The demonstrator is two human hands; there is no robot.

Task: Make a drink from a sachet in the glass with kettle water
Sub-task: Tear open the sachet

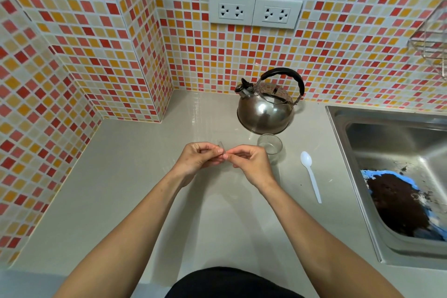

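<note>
Above the pale grey counter (pixel 121 189), the left hand (pixel 197 158) and right hand (pixel 250 164) meet fingertip to fingertip, both pinching a small clear sachet (pixel 221 146), mostly hidden between them. Just beyond the right hand stands a short clear glass (pixel 269 147); its contents cannot be told. Further back sits a shiny steel kettle with a black handle (pixel 266 109). To the right of the right hand lies a white plastic spoon (pixel 310 174), and further right a steel sink (pixel 396 176) holds a blue sheet heaped with dark brown grounds (pixel 399 203).

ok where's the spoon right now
In the head view, the white plastic spoon lies on the counter right of the hands, between the glass and the sink, untouched.
</note>
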